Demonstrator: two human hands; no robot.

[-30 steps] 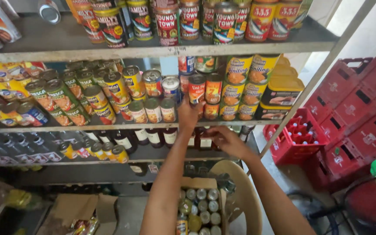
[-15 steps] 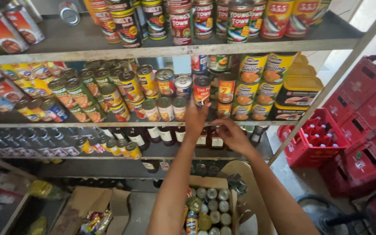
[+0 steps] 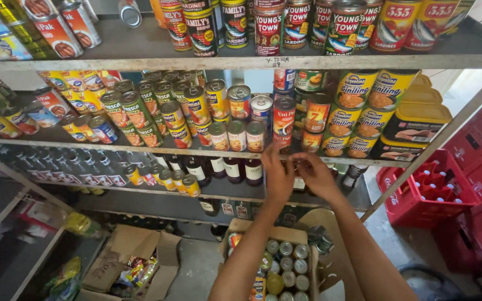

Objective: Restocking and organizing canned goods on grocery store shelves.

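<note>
Right now both hands are up at the front edge of the middle shelf [image 3: 140,149], so the stocking looks partly done. The left hand [image 3: 278,174] has its fingers [image 3: 270,150] stretched up and a little apart, touching the bottom of a tall red can [image 3: 283,120]. The right hand [image 3: 314,174] has its fingers [image 3: 301,159] curled close together just beside the left ones; I cannot tell if they pinch anything. Just left of the fingers, small cans [image 3: 235,135] already stand in neat rows, and just right of them sit yellow and green cans [image 3: 358,120], so much of this shelf looks full. Far below the fingers, between the arms, an open cardboard box [image 3: 240,229] is packed with many round cans [image 3: 285,262] seen from the top, so plenty looks left to put up. Below and far left of the fingers lies another open box [image 3: 124,245] with bright packets [image 3: 135,270] in it. Far right of the fingers, a red crate [image 3: 389,195] holds bottles [image 3: 433,184] with white caps.
</note>
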